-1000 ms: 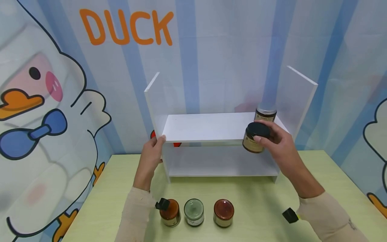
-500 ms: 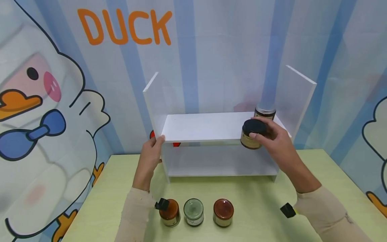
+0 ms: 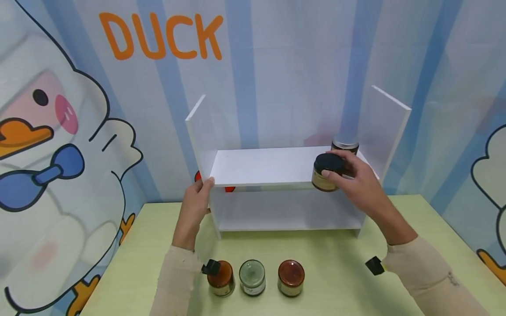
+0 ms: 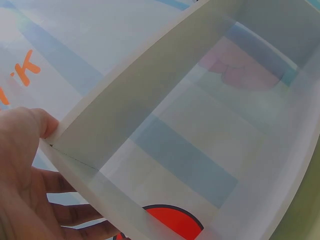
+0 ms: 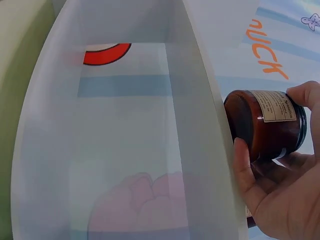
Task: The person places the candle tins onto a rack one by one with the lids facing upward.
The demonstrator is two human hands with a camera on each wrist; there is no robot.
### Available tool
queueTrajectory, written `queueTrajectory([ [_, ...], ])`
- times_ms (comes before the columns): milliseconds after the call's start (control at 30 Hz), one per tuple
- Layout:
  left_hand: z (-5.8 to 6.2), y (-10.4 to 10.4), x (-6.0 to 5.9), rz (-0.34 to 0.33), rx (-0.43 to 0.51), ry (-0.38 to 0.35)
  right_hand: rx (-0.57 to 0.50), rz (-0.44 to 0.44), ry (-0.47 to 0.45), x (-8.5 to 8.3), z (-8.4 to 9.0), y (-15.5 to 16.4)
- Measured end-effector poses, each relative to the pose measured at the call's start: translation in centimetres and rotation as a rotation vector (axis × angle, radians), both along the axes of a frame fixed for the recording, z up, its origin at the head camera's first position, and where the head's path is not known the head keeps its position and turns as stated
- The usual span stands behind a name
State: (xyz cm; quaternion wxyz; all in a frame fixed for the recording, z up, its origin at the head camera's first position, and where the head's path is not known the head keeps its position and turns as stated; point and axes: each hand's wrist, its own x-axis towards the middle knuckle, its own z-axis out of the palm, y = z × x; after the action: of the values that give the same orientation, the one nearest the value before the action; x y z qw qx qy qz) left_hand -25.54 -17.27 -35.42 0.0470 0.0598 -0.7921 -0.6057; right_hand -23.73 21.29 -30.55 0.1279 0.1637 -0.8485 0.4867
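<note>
In the head view my right hand (image 3: 361,188) holds a brown glass jar (image 3: 326,175) with a black lid and pale label at the upper board's front edge. Thumb and fingers span the jar (image 5: 265,125) in the right wrist view, its base close to the board; contact is unclear. My left hand (image 3: 193,213) grips the left side of the white shelf (image 3: 257,169). The left wrist view shows that thumb on the front corner, the other fingers behind the side panel (image 4: 90,187). Behind the right hand, a silver-lidded jar (image 3: 345,145) stands on the upper board, partly hidden.
On the table (image 3: 328,267) before the shelf stand an orange-brown jar (image 3: 221,281), a green jar (image 3: 252,276) and a reddish-brown jar (image 3: 291,277). Upright side panels (image 3: 385,127) flank the upper board. A patterned cloth backdrop (image 3: 292,74) hangs behind.
The right hand has raised the brown jar slightly and moved it a little leftward to the upper board's front edge. The left hand keeps its hold on the shelf.
</note>
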Motion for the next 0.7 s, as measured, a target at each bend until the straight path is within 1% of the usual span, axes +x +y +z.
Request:
queueTrajectory([
  [133,-0.05,-0.11,-0.06,0.000,-0.009,-0.004,0.056,-0.021,0.025,-0.05,0.21,-0.08],
  [400,-0.10,-0.05,-0.10,-0.004,-0.010,-0.004,0.122,-0.080,0.059,-0.48,0.20,-0.24],
  [500,-0.14,-0.03,-0.08,-0.004,-0.009,-0.009,0.151,-0.090,0.101,-0.64,0.17,-0.24],
  [700,-0.22,-0.09,-0.07,-0.007,-0.014,-0.001,0.207,-0.091,0.218,-0.70,0.22,-0.42],
])
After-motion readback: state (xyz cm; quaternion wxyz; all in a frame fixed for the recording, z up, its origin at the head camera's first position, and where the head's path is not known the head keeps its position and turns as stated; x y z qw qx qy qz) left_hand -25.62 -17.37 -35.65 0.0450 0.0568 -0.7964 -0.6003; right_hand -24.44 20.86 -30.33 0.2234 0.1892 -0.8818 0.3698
